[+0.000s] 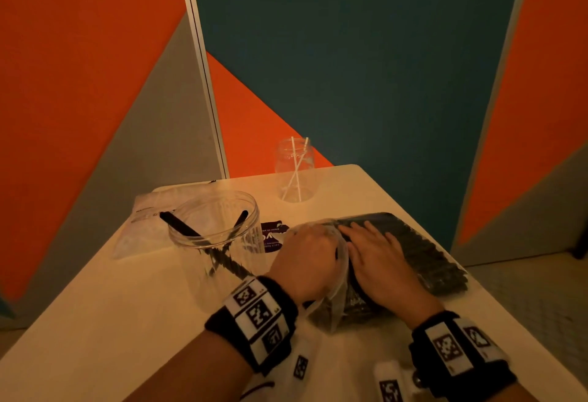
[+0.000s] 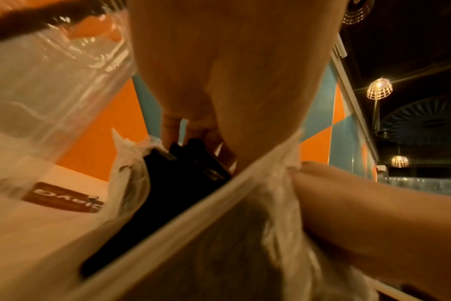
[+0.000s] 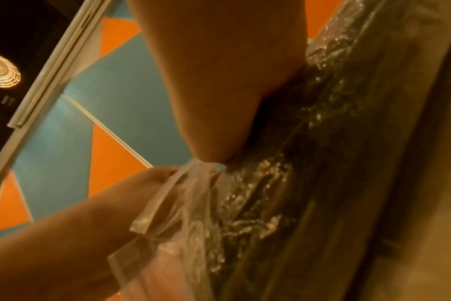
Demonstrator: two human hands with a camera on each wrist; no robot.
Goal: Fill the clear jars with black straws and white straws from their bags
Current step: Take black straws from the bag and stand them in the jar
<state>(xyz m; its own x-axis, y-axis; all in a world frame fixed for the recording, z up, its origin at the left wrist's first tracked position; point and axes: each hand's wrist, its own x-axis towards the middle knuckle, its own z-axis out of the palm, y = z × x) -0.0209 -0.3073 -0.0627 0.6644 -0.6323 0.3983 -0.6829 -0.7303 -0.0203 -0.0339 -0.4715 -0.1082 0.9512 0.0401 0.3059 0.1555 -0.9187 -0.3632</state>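
A clear bag of black straws (image 1: pixel 423 252) lies on the table's right side. My left hand (image 1: pixel 305 255) is inside its open mouth, and in the left wrist view its fingers (image 2: pixel 170 126) curl around a few black straws (image 2: pixel 193 154). My right hand (image 1: pixel 375 255) lies flat on top of the bag (image 3: pixel 283 183), fingers straight, pressing it down. A wide clear jar (image 1: pixel 219 242) at my left holds two black straws (image 1: pixel 181 226). A small clear jar (image 1: pixel 294 169) at the far edge holds two white straws (image 1: pixel 296 172). The white-straw bag (image 1: pixel 143 223) lies behind the wide jar.
The white table (image 1: pixel 127 322) is narrow, with its right edge close beside the straw bag. A dark purple printed card (image 1: pixel 270 236) lies between the wide jar and my left hand. Orange, grey and teal partition walls (image 1: pixel 366 67) stand just behind the table.
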